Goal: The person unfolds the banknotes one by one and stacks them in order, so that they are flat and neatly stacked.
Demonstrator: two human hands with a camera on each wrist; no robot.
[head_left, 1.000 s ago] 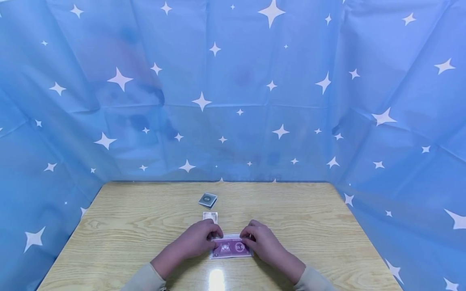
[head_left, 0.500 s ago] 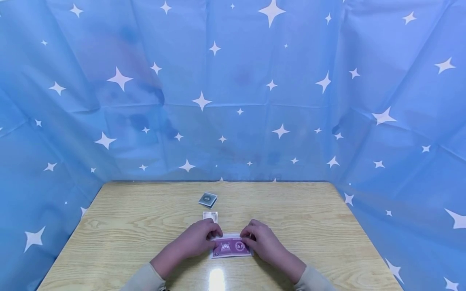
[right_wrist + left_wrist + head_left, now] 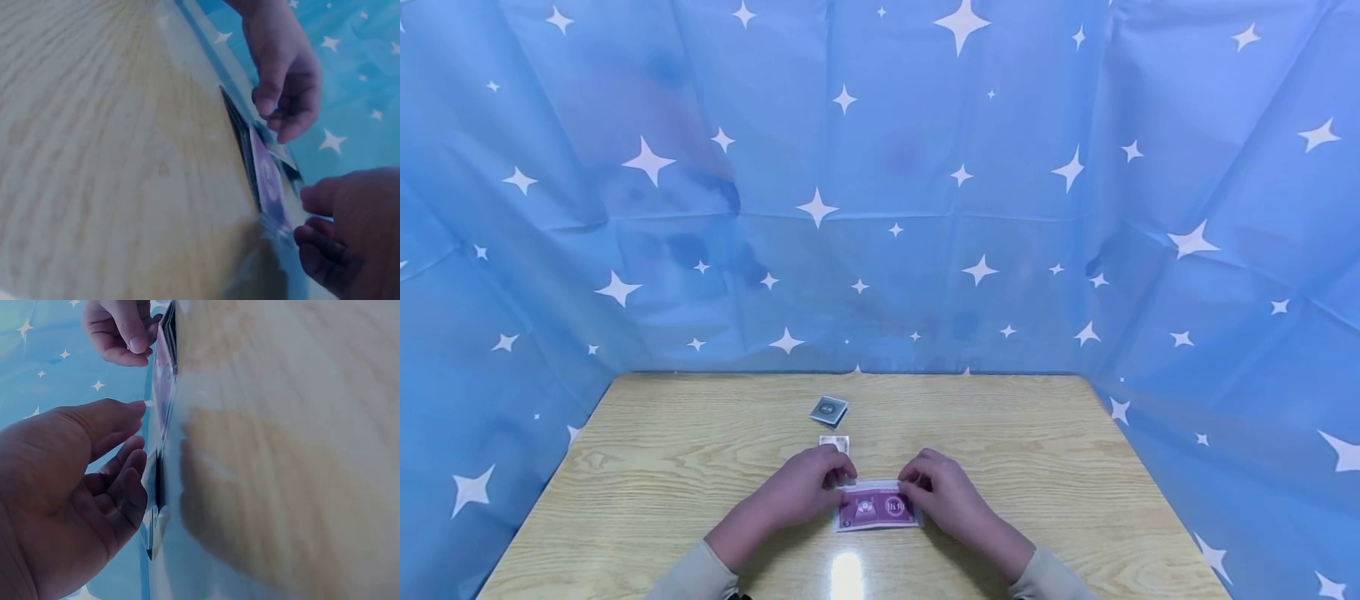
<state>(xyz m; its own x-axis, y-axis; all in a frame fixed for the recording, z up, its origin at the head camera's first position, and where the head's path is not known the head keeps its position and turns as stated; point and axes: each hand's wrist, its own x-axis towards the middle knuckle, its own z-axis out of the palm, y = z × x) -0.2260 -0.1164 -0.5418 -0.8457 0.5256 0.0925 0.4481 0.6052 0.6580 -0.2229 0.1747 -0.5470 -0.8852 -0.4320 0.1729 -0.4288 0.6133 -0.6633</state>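
A purple printed paper note (image 3: 877,510) with a white border, much like a play banknote, lies near the table's front middle. My left hand (image 3: 808,485) is at its upper left corner. On the opposite side, my right hand (image 3: 946,498) has its fingertips by the upper right corner. The left wrist view shows the left thumb (image 3: 128,411) and loosely bent fingers apart, with nothing between them. Likewise, the right wrist view has the right hand's loosely bent fingers (image 3: 322,250) just off the note's end. There the note stands slightly raised in layers, with dark edges.
Beyond the left hand lies a small pale printed paper (image 3: 835,442), partly covered by that hand. Farther back sits a folded grey-blue printed paper (image 3: 829,410), its layers slightly apart. A blue star-patterned cloth (image 3: 880,250) hangs behind and beside the wooden table (image 3: 1015,425).
Both hands have drawn slightly apart from the note's upper corners, the left a little leftward and the right a little rightward. The note keeps almost the same place.
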